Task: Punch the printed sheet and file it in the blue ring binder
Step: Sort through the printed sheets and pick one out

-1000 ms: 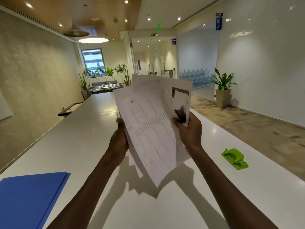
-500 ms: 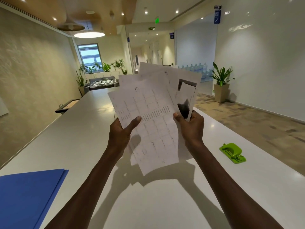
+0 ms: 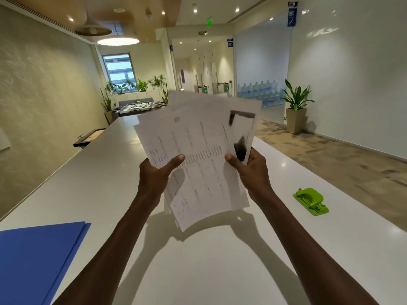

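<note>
I hold several printed sheets (image 3: 198, 155) fanned out in the air above the white table (image 3: 220, 271). My left hand (image 3: 155, 175) grips their left edge, thumb on the front sheet with its printed table. My right hand (image 3: 251, 170) pinches the right edge, where a sheet with a dark printed picture (image 3: 241, 133) shows behind. The blue ring binder (image 3: 37, 258) lies closed at the table's near left corner. A green hole punch (image 3: 310, 201) sits on the table to the right of my right arm.
The long table runs away from me toward a foosball table (image 3: 136, 106) and plants (image 3: 141, 84). A potted plant (image 3: 296, 108) stands by the right wall. Water bottles (image 3: 257, 89) are stacked behind glass. Open floor lies right of the table.
The front sheet, first bent and hanging edge-on, has turned flat toward me. My left thumb has come round onto its face, and the fan has spread wider.
</note>
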`<state>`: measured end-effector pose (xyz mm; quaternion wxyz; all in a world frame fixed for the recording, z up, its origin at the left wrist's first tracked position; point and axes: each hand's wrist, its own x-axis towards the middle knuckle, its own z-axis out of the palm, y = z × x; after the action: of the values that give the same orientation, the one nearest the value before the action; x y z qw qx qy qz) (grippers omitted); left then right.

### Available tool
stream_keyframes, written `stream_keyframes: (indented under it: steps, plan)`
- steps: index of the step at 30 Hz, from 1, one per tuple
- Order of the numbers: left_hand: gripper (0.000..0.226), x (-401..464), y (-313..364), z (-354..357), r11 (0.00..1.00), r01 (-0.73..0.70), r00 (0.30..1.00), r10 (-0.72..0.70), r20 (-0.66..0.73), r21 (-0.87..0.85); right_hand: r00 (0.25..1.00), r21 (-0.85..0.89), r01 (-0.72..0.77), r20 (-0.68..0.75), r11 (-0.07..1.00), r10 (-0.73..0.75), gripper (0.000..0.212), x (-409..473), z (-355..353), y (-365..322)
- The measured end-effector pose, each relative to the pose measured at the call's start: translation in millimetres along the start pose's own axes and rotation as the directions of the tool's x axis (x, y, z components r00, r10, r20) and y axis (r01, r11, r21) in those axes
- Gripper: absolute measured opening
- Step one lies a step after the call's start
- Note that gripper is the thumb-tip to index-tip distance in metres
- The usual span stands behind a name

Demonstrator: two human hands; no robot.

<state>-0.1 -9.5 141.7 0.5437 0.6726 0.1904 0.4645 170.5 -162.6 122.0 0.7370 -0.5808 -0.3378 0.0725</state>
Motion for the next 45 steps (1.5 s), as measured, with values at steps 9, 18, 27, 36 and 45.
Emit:
stream_keyframes:
  steps: [9, 18, 27, 36, 45]
  plan:
    - [0.033, -14.7, -14.4, 12.8, 0.995, 0.081, 0.996, -0.083, 0.039, 0.050, 0.996, 0.054, -0.027, 0.084, 0.998, 0.022, 0.032, -13.6, 5.3, 11.0]
    - [0.032, -8.7, 5.9, 20.6, 0.999, 0.015, 1.000, -0.014, -0.021, 0.048, 0.995, -0.009, 0.095, 0.023, 0.995, -0.094, 0.031, -7.3, 6.7, -13.1]
    - [0.032, -23.4, -6.5, 24.0, 0.997, 0.074, 0.996, -0.073, -0.052, 0.011, 0.997, -0.028, 0.057, 0.054, 0.998, -0.055, 0.040, -15.3, 4.2, -5.0]
    - [0.032, -38.2, -31.9, 22.8, 0.984, 0.165, 0.986, -0.163, -0.035, 0.072, 0.996, -0.051, -0.048, 0.068, 0.998, 0.051, 0.033, -28.3, 4.7, 15.2]
    - [0.040, -60.7, -67.1, 19.8, 0.959, 0.261, 0.965, -0.258, -0.035, 0.114, 0.990, -0.140, -0.117, 0.062, 0.983, 0.127, 0.031, -52.6, -0.4, 57.1]
